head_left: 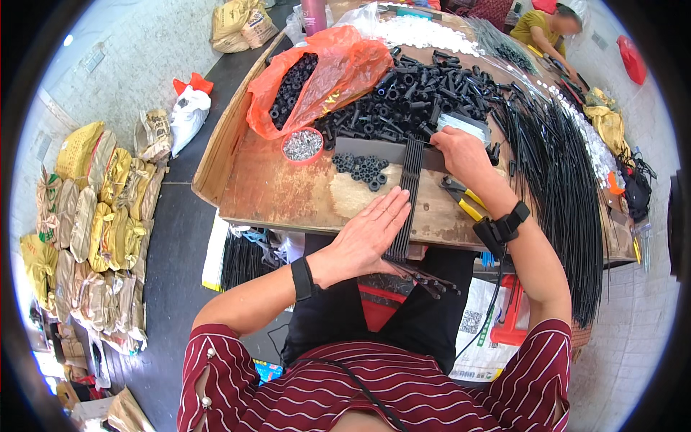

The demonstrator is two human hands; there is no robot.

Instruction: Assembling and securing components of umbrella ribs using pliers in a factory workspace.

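A row of thin black rods (408, 194) lies side by side across the table's front edge. My left hand (371, 230) rests flat against their near part, fingers stretched out together and thumb apart. More dark rod ends (432, 282) stick out below that thumb, over my lap. Near the rods' far end, my right hand (464, 155) is closed in a pinch; what its fingertips hold is hidden. Yellow-handled pliers (464, 198) lie beneath my right wrist. Small black nut-like rings (361, 170) are grouped left of the rods.
Black plastic fittings (425, 90) are heaped behind my hands. An orange bag (317, 79) of black rings and a red tub (302, 146) of small metal pieces stand left. Long black rods (561, 187) cover the right side. A co-worker (547, 32) sits at the far right.
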